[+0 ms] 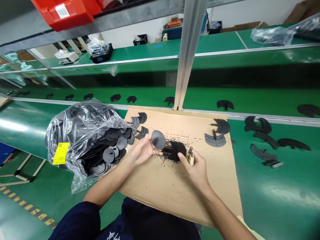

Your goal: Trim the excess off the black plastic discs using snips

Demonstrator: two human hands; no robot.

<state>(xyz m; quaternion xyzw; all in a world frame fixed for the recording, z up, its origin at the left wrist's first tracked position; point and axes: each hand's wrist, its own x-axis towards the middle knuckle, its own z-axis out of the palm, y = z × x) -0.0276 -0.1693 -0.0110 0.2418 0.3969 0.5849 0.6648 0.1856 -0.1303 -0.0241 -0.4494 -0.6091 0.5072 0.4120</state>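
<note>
My left hand (143, 150) pinches the edge of a thin, dark grey oval disc (158, 140) over the cardboard. To its right, my right hand (197, 168) grips a black curved part (178, 151) with the thumb on its near edge. A small tool with tan handles (190, 157) also sits in that hand; its kind is mostly hidden by the fingers. Tiny black bits (163, 163) lie scattered on the cardboard sheet (155, 190) under both hands. By my left forearm, a clear plastic bag (82, 123) spills many similar discs (122, 143).
Black curved parts (215, 139) rest at the sheet's right, others (142, 132) at its left. More parts (265, 153) lie on the green bench at right. A metal post (186, 60) rises behind the sheet. Spaced black parts (131, 99) lie along the green strip. A red bin (72, 13) hangs overhead.
</note>
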